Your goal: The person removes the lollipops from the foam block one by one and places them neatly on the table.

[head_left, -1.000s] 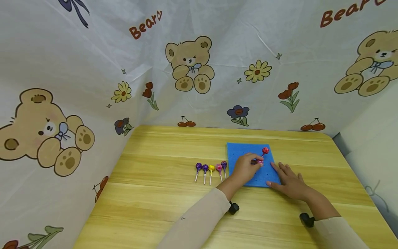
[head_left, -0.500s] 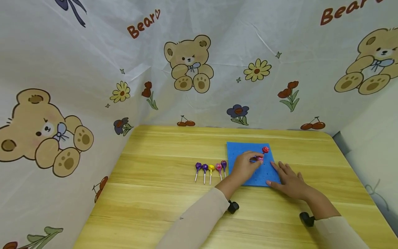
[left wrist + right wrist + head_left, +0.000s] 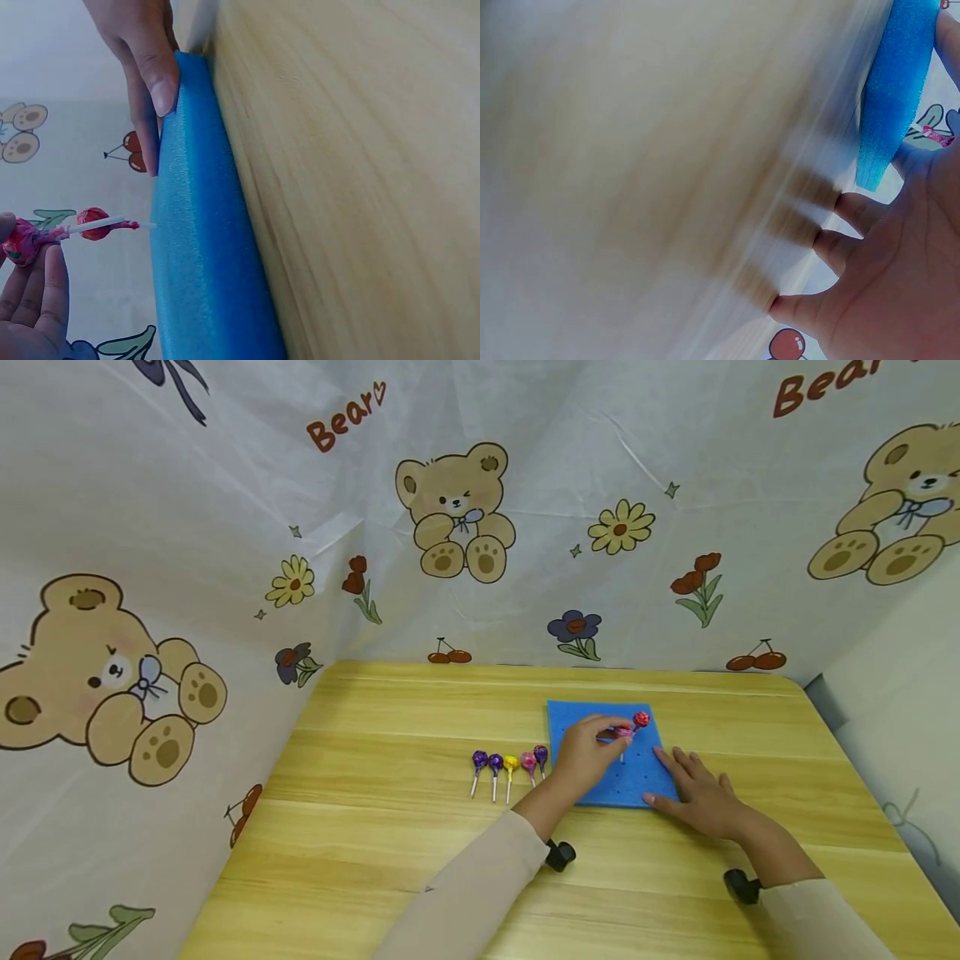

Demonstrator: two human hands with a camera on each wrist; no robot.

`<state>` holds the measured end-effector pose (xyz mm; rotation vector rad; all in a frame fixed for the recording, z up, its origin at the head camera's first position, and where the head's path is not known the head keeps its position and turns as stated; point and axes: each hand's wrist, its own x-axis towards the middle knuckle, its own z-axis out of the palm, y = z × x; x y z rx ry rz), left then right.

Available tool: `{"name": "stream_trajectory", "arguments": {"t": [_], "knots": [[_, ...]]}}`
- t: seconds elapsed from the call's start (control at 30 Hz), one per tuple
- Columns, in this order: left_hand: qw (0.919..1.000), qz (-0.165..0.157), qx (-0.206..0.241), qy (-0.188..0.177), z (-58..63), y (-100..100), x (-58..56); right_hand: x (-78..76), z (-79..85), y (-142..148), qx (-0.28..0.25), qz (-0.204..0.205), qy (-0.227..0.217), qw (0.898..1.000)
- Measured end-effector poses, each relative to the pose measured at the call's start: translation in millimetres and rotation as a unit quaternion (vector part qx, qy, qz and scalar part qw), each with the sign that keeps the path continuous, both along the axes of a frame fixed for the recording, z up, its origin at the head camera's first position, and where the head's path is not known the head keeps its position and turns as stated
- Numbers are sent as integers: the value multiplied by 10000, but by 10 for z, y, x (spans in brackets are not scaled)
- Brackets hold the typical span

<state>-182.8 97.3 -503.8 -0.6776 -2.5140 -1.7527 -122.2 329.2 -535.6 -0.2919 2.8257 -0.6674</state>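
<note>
My left hand [image 3: 587, 753] is above the blue foam board [image 3: 636, 781], pinching a pink lollipop [image 3: 624, 734] by its wrapped head. Its white stick points toward the board; in the left wrist view the stick's tip [image 3: 120, 220] is apart from the foam. A red lollipop [image 3: 641, 719] stands in the board near its far right corner, stick in the foam. Along the board's right edge, my right hand [image 3: 702, 799] rests with fingers spread, touching the foam and the wooden table. In the right wrist view several of its fingertips [image 3: 849, 204] press on the tabletop.
Left of the board several lollipops lie in a row: purple ones [image 3: 480, 760], a yellow one [image 3: 511, 763] and a pink one [image 3: 528, 762]. Small holes dot the board. A bear-print cloth [image 3: 525, 610] hangs behind the wooden table [image 3: 375, 852].
My left hand has lifted slightly, raising the pink lollipop toward the standing red one, and its white stick now shows below the fingers. The right hand stays in place.
</note>
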Motion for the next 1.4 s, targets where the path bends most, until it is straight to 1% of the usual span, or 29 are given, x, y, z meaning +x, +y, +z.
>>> {"name": "stream_trajectory", "arguments": {"t": [0.2, 0.37, 0.5, 0.6, 0.77, 0.9, 1.0, 1.2, 1.4], "knots": [[9999, -15, 146, -10, 50, -45, 38, 7, 62, -32, 73, 2, -43, 10000], [9991, -26, 388, -190, 81, -123, 95, 14, 92, -52, 204, 5, -135, 9997], [9976, 35, 603, -352, 92, -204, 146, 16, 86, -48, 232, 10, -112, 9997], [9961, 158, 746, -443, 96, -267, 179, 12, 79, -48, 225, 2, -101, 9997], [9933, 382, 1008, -408, 85, -379, 209, 14, 75, -52, 174, -4, -89, 9998], [9925, 595, 1023, -305, 60, -493, 224, 20, 85, -51, 133, 26, -79, 9999], [9919, 734, 988, -314, 42, -591, 230, 19, 81, -40, 52, 34, -27, 10000], [9885, 914, 1149, -355, 41, -809, 236, 21, 41, -15, -66, 33, 122, 9999], [9847, 1112, 1240, -517, 58, -1031, 235, 17, 70, -33, 31, 53, -26, 10000]]}}
